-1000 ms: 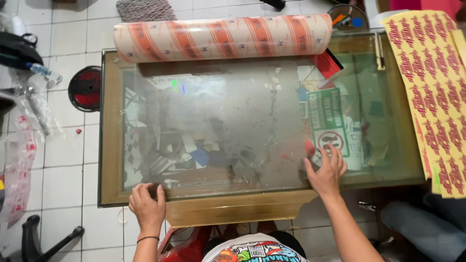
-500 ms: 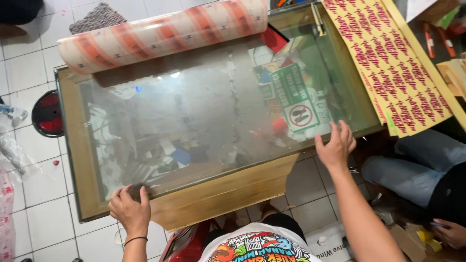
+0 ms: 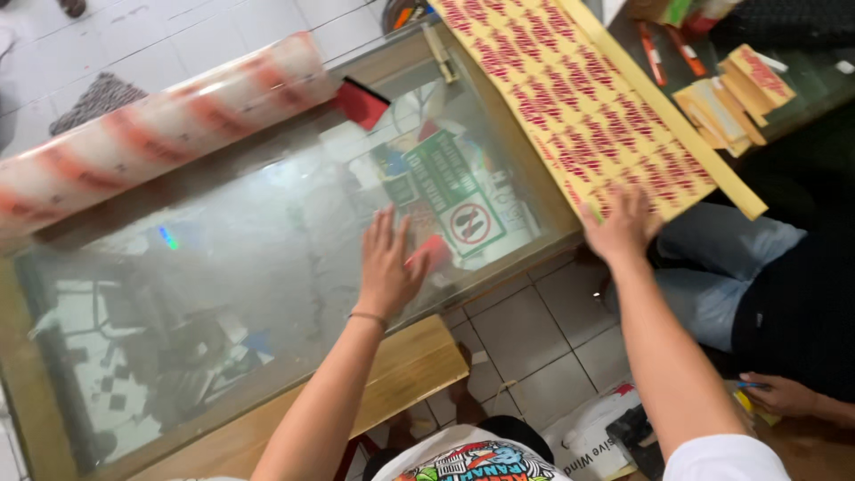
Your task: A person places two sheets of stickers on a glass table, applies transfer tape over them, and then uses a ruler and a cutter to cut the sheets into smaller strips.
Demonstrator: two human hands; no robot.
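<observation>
Since half a second ago the left hand (image 3: 388,264) has left the table's (image 3: 267,419) near left edge and now lies flat, fingers spread and holding nothing, on the glass top toward its right side, while the right hand (image 3: 621,224) has moved off the glass to the near corner of the yellow sheet (image 3: 579,98); it rests open on that corner, and whether the fingers pinch the edge cannot be told. The view has also swung right, so the table now runs slantwise. The glass (image 3: 232,267) is clear and glossy with a hazy, streaked film on it, set in a pale wooden frame. Along the far edge lies a long roll (image 3: 151,134) of clear plastic with orange-red stripes, and a small red squeegee (image 3: 361,102) sits at its right end. Under the glass, near the right edge, lie a green rectangular sign (image 3: 441,169) and a white label (image 3: 472,224) bearing a red prohibition circle, with a small red piece (image 3: 432,252) just beside the left hand. The yellow sheet is stiff and flat, printed with rows of red marks, and hangs off the table's right edge. Beyond it sits a person in jeans (image 3: 721,258), with stacks of tan cards (image 3: 730,93) on a dark counter.
</observation>
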